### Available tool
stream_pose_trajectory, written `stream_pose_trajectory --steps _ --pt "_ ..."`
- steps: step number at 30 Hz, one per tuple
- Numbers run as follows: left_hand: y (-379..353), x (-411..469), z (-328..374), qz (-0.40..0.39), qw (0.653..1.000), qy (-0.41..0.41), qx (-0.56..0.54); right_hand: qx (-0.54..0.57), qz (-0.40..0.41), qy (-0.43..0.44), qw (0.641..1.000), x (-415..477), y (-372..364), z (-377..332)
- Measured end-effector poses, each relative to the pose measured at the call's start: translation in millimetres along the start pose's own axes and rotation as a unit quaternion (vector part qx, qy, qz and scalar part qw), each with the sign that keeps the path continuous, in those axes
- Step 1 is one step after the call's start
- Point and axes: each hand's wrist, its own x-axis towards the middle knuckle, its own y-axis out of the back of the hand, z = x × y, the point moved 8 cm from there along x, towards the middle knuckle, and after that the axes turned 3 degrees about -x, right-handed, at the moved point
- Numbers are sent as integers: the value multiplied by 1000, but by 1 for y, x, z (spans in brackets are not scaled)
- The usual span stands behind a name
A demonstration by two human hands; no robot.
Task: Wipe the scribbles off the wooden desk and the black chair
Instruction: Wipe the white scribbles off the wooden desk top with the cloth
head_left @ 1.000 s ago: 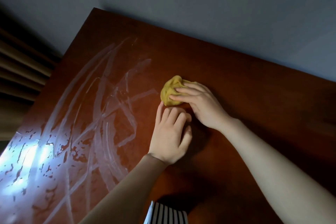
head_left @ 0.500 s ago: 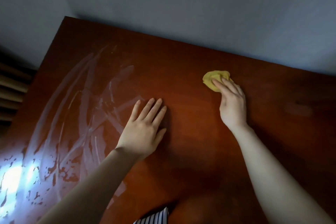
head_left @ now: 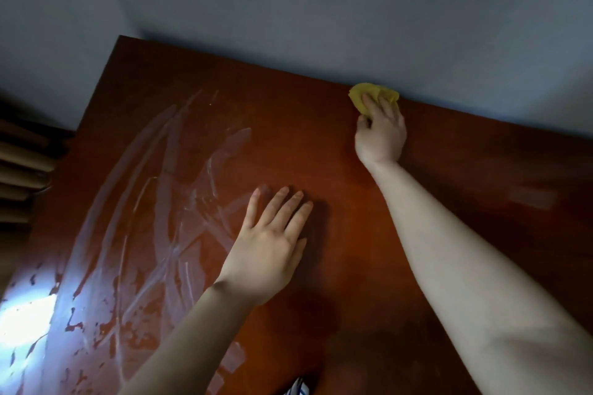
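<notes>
Reddish-brown wood, glossy, taking up most of a downward view: looking across the wooden desk (head_left: 369, 314) toward a grey-blue wall (head_left: 321, 9) running along its far edge.

Reaching out with the right hand (head_left: 382, 135) to that far edge, right of centre, and pressing a crumpled yellow cloth (head_left: 356, 95) onto the desk just where wood is meeting wall. Curling the fingers (head_left: 384, 110) over the near half of the cloth and gripping it, thumb tucking in at the left side. Bunching out beyond the fingertips, right up against the wall, though hard to tell whether actually touching it.

Resting the left hand (head_left: 266, 253) flat, palm down, near the middle of the desk and well apart from the cloth, its fingers (head_left: 278, 206) lying straight, slightly spread and holding nothing.

Spreading from just left of those fingertips across the left half of the desk: whitish scribbles (head_left: 154, 202), looping in long arcs and crossing streaks, partly smeared. Glaring bright white at the near left corner, where light (head_left: 25, 314) is bouncing off the surface. Showing as plain dark wood around the cloth and under the right arm.

Peeking in at the left border beyond the desk: tan ridged folds (head_left: 19, 163), too dim for naming. Poking in at the bottom border: a scrap of striped fabric (head_left: 298, 388).
</notes>
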Motion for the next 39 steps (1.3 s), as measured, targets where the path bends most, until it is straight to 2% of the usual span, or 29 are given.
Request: stream_pose_trajectory --steps 6,13,16,19,23,27,33,39 --pt "7 -15 -10 17 999 8 -27 -61 -61 134 987 -12 -31 -83" --pt "28 -33 -42 21 996 75 -32 -19 -99 322 941 -73 -57 -163" --pt "46 -39 -55 46 991 115 -58 25 -101 332 938 -100 -53 -161" --pt "62 -46 -60 75 984 150 -66 14 -135 360 923 -130 -51 -150" --pt "65 -54 -53 49 975 202 -83 9 -167 365 916 -164 -45 -129" --pt "55 -72 -27 12 970 230 -74 23 -158 360 919 -203 -33 -100" --pt "24 -99 23 -51 975 206 -70 65 -134 330 932 -260 -18 -46" --pt "2 -124 50 -150 981 120 -38 94 -100 293 946 -305 -3 -9"
